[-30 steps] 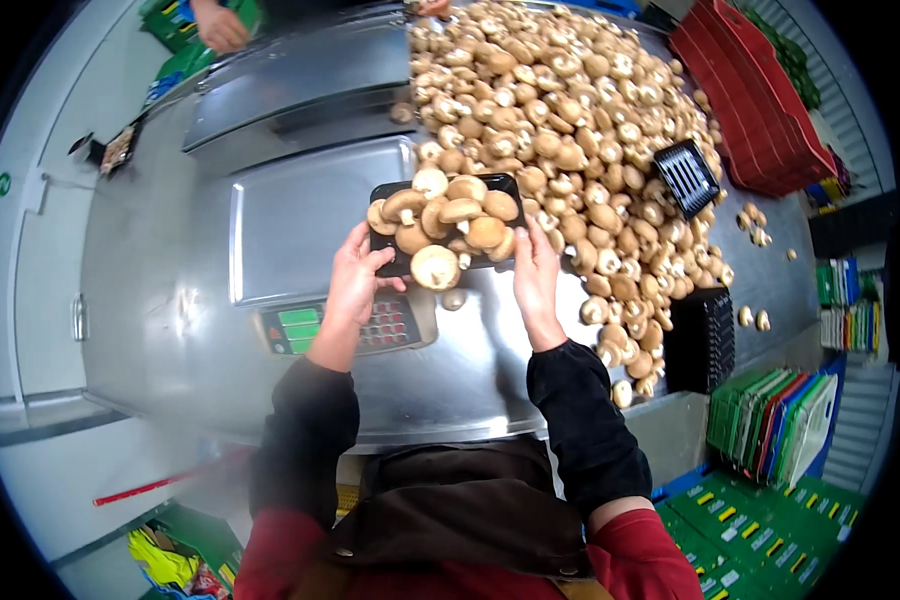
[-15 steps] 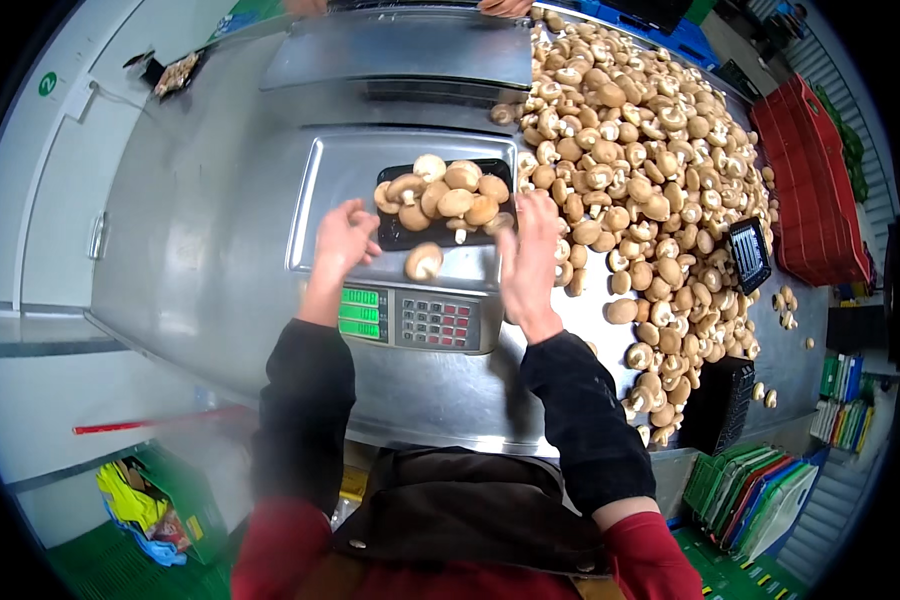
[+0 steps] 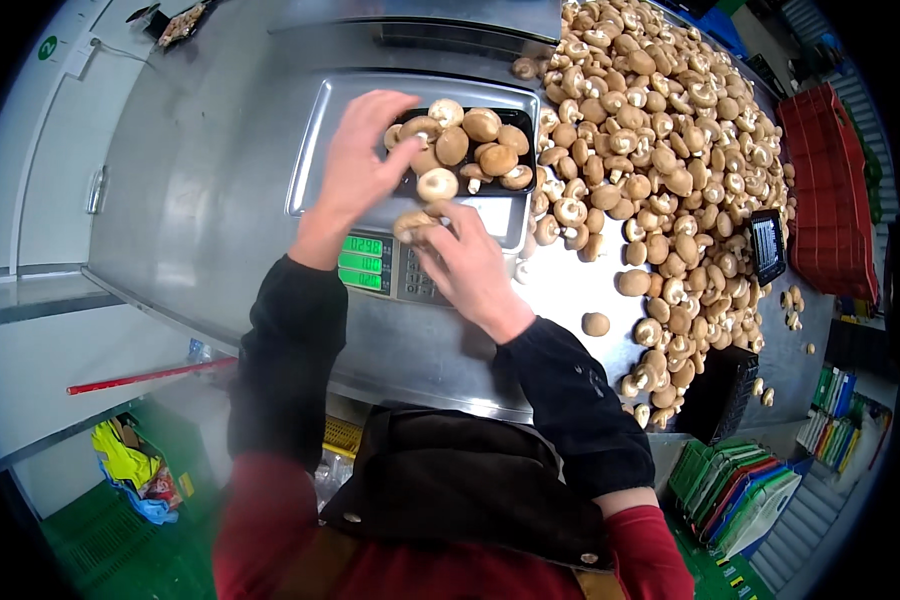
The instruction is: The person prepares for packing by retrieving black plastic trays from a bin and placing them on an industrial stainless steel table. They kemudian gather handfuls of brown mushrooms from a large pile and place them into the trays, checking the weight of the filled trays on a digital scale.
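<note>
Brown-capped mushrooms point(image 3: 452, 146) are heaped in a black plastic tray point(image 3: 526, 121) on the steel pan point(image 3: 315, 150) of a weighing scale. At the tray's left end, my left hand point(image 3: 362, 165) is open, thumb and fingers spread around a mushroom point(image 3: 420, 128) at the heap's edge; I cannot tell whether it presses on it. My right hand point(image 3: 470, 265) pinches a single mushroom point(image 3: 410, 226) just in front of the tray, over the pan's near edge. Below it, the scale's green display point(image 3: 362, 262) is lit, and the right hand partly covers the keypad point(image 3: 417, 277).
A large pile of loose mushrooms point(image 3: 660, 180) covers the table's right side. One stray mushroom point(image 3: 596, 324) lies near the front. Empty black trays point(image 3: 722, 392) stand by the pile, with a red crate point(image 3: 832, 190) beyond. Another steel surface point(image 3: 420, 15) rises behind the scale.
My right hand has come from the tray's right side to its front and taken a mushroom. My left hand has moved forward to the heap. The view has shifted; another person's hands have left it.
</note>
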Available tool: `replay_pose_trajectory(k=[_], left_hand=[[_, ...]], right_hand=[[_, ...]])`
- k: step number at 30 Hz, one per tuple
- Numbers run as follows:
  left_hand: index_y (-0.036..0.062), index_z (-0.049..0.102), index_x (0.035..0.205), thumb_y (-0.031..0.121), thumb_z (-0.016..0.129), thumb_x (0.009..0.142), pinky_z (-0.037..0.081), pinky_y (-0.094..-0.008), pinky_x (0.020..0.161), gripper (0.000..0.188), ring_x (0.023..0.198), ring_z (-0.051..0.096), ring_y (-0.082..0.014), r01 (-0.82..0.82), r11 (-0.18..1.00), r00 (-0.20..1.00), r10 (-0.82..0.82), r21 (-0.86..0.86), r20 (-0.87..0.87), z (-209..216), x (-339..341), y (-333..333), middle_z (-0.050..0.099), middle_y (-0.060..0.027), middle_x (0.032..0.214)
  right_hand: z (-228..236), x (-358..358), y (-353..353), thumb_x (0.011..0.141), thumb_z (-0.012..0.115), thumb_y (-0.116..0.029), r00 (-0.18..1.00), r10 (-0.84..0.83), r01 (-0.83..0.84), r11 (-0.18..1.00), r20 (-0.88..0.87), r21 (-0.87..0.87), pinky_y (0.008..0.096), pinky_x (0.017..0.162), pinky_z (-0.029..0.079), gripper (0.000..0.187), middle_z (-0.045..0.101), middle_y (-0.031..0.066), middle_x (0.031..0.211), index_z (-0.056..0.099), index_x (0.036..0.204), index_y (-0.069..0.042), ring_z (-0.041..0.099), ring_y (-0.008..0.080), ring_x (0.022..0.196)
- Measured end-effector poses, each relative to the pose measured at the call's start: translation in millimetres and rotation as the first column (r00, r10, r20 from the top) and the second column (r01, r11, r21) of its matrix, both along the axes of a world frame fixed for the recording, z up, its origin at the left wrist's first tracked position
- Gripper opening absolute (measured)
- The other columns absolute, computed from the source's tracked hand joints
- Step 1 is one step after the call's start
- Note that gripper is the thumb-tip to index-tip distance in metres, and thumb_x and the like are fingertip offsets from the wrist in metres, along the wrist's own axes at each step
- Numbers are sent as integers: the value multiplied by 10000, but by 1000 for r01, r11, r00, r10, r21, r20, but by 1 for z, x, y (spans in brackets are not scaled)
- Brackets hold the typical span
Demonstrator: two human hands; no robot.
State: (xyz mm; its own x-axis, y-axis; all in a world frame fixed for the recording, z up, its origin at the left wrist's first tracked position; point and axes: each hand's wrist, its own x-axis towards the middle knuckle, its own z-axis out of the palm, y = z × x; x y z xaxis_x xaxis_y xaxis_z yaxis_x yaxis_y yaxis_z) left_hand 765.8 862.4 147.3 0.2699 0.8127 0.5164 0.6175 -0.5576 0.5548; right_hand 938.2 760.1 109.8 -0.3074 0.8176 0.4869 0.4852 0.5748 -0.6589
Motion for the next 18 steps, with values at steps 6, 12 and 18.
replay_pose_trajectory(k=[6, 12, 18], left_hand=[[102, 563, 1267, 93, 654, 782, 281, -469, 1122, 494, 1341, 398, -333, 287, 955, 876, -233, 70, -422, 4, 23, -33, 555, -97, 1325], [18, 585, 1202, 15, 594, 838, 342, -400, 1075, 364, 1297, 452, -294, -232, 972, 958, 225, 19, 177, -12, -21, -79, 587, -120, 1269], [13, 600, 1174, -23, 543, 876, 353, -367, 1061, 305, 1254, 489, -259, -339, 940, 881, 330, -34, 340, -13, -48, -106, 601, -115, 1221]], right_hand=[[-9, 72, -50, 717, 722, 71, 939, -215, 156, 961, -269, -227, 319, 866, 492, 373, 576, 133, 1159, 586, 1051, -22, 586, 232, 1037], [-21, 189, -65, 813, 695, 2, 806, -591, 585, 800, -9, -135, 305, 782, 512, 257, 590, 102, 1118, 586, 1044, -26, 610, 199, 942], [-59, 216, -67, 832, 681, -49, 782, -524, 587, 801, 338, -117, 351, 886, 493, 233, 594, 106, 1175, 624, 1058, -41, 587, 268, 1001]])
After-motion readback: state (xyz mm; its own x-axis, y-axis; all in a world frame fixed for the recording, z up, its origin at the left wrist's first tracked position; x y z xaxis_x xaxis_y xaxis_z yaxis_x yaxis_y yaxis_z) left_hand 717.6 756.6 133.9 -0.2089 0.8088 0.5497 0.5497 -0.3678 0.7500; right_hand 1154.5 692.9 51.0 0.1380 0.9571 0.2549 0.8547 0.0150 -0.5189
